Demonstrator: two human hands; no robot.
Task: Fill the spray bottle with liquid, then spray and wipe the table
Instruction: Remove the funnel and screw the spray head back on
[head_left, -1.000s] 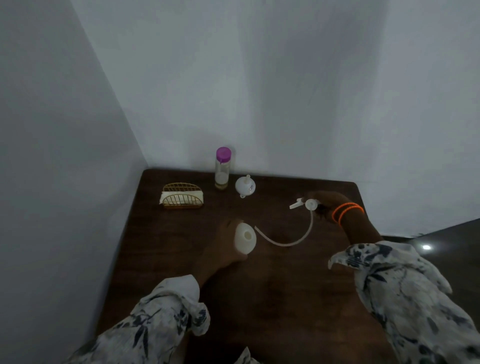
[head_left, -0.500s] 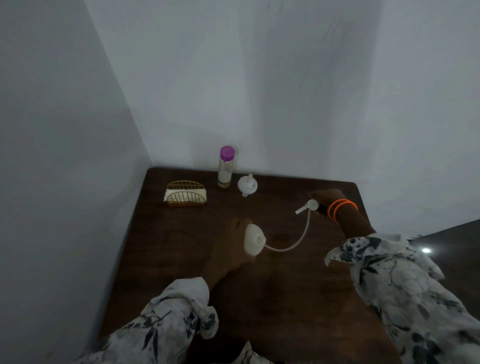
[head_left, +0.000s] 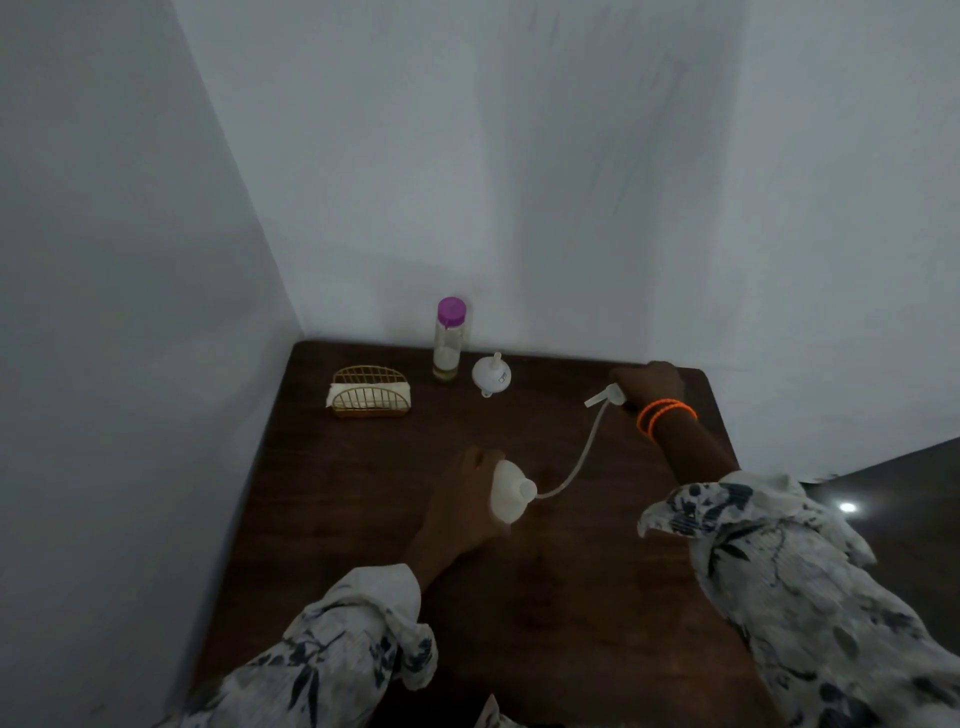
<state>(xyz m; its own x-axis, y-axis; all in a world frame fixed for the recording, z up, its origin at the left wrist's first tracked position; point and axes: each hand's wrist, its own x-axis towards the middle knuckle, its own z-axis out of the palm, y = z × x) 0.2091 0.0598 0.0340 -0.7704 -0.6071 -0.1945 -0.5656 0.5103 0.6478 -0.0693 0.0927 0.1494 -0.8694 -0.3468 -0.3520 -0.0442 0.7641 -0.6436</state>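
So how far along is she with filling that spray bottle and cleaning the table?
Early. The spray head is unscrewed and held off to the side in the right hand, its tube nearly out of the white bottle gripped by the left hand. The funnel, the purple-capped liquid bottle and the napkins in the holder sit untouched, so filling, spraying and wiping remain.

A plain room corner, likely domestic: bare white walls (head_left: 519, 182) meeting behind a dark wooden table (head_left: 571, 597) bearing a wire napkin holder (head_left: 370, 392).
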